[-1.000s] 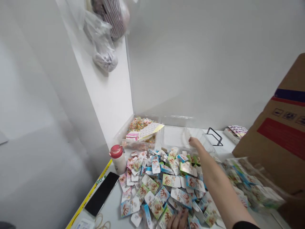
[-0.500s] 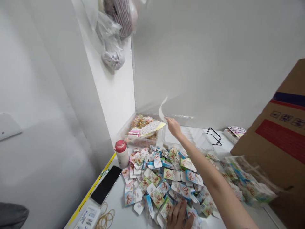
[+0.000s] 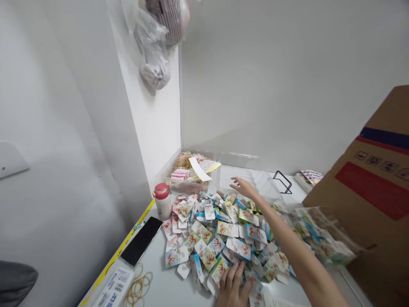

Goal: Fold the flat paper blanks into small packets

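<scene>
My right hand point(image 3: 244, 187) is held above the back of a heap of small printed cartons point(image 3: 220, 230), fingers apart and with nothing in them. To its left, a white paper strip point(image 3: 200, 169) lies across a printed sheet with a yellow edge point(image 3: 213, 166), on top of a clear plastic bin point(image 3: 204, 186) filled with small colourful pieces. My left hand point(image 3: 232, 283) rests palm down at the near side of the heap, fingers spread over the cartons. Whether anything is beneath its palm is hidden.
On the left stand a red-lidded bottle point(image 3: 162, 202), a black phone point(image 3: 141, 241), a white box point(image 3: 113, 289) and rubber bands point(image 3: 139, 286). At right are a bag of cartons point(image 3: 322, 236), a black wire stand point(image 3: 283, 182) and a large cardboard box point(image 3: 367, 192).
My right hand has let go of the paper strip, which now lies on the bin's contents, and has drawn back toward me. My left hand stays on the cartons.
</scene>
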Action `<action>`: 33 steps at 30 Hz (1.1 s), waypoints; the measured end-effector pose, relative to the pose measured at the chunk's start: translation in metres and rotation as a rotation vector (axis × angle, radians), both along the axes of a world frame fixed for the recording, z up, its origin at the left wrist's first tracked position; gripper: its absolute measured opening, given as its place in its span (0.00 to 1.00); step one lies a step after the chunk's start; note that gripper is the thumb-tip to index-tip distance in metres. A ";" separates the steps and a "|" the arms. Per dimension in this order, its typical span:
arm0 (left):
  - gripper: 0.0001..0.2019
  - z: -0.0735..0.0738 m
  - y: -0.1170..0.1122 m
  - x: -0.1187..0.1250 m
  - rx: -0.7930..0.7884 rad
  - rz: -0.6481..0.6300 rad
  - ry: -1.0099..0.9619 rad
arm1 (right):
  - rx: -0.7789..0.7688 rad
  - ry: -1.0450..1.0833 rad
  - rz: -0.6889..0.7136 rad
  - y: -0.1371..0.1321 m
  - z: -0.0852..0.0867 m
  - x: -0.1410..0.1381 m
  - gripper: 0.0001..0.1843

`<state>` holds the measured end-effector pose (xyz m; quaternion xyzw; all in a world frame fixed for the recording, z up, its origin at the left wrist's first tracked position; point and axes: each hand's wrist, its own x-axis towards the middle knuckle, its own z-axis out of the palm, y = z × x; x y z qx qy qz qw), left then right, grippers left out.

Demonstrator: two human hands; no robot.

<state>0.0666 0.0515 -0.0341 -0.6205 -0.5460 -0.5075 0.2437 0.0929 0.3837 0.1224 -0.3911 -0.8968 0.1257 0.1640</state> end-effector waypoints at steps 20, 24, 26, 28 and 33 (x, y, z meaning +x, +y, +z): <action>0.21 0.001 -0.017 -0.014 -0.306 -0.109 0.153 | -0.117 -0.110 -0.157 -0.027 0.002 -0.003 0.20; 0.24 0.009 -0.022 -0.016 -0.386 -0.155 0.147 | -0.075 -0.064 -0.189 -0.032 0.003 -0.005 0.17; 0.24 0.013 -0.024 -0.018 -0.389 -0.195 0.121 | -0.033 -0.017 -0.207 -0.039 0.004 -0.005 0.17; 0.23 0.017 -0.028 -0.020 -0.357 -0.260 0.099 | 0.032 0.051 -0.230 -0.052 0.006 -0.003 0.20; 0.20 0.028 -0.046 -0.033 -0.264 -0.401 0.147 | 0.195 0.224 -0.264 -0.117 0.003 0.020 0.26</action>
